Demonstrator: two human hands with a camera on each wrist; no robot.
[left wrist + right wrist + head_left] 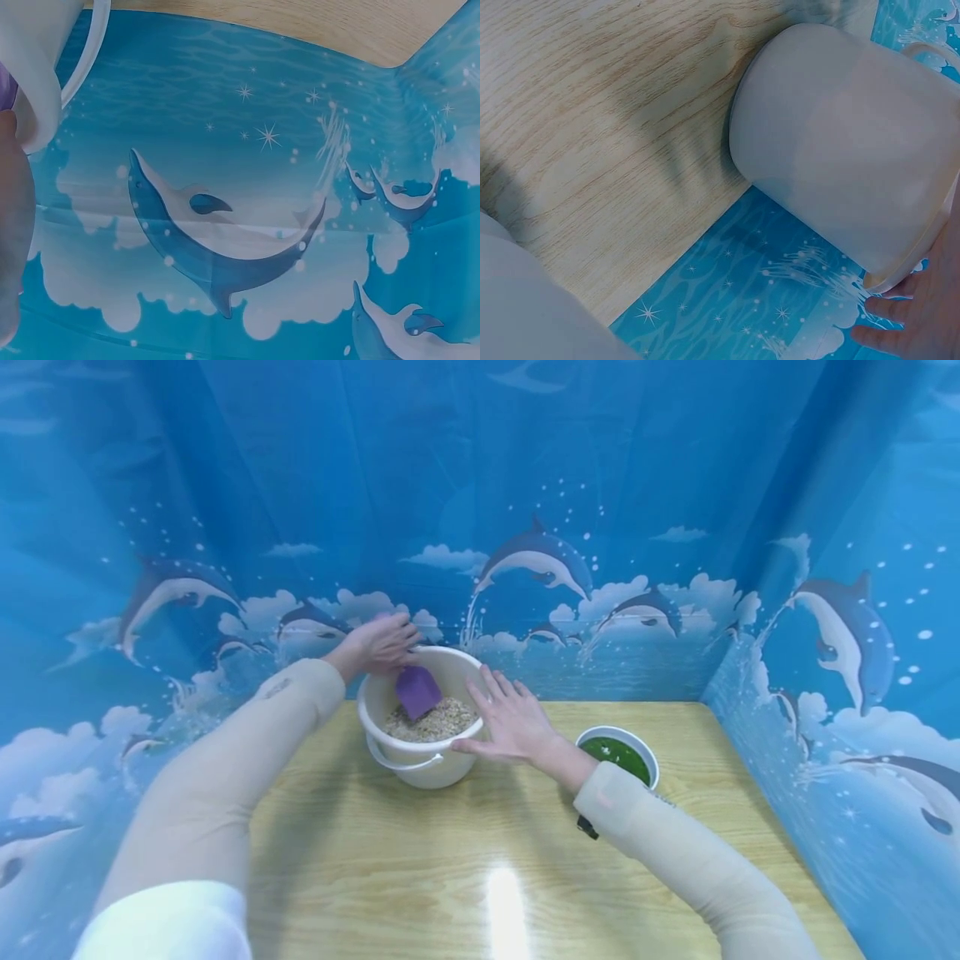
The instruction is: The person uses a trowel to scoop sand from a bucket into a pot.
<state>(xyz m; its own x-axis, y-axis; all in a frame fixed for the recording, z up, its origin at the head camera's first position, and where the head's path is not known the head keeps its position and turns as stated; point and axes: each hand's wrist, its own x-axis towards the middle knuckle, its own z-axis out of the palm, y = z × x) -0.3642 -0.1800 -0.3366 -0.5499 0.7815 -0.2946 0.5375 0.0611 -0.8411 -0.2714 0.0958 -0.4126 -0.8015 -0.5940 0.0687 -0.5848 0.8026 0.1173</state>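
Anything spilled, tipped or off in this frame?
Nothing stands out. The white bucket stands upright on the wooden table, grain inside, purple scoop in it. The green-filled bowl sits level beside it.

Bright overhead light, glare spot on table (pixel 507 902), soft shadows, fisheye-warped edges.

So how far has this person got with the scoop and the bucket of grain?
Done: nothing visibly moved yet. The small white bowl with green contents shows no grain.

In hand: the left hand holds the purple plastic scoop, its blade down in the grain inside the white plastic bucket. The right hand lies flat on the bucket's rim, steadying it.

Left: seemingly lifting out a scoopful; where it goes isn't shown.
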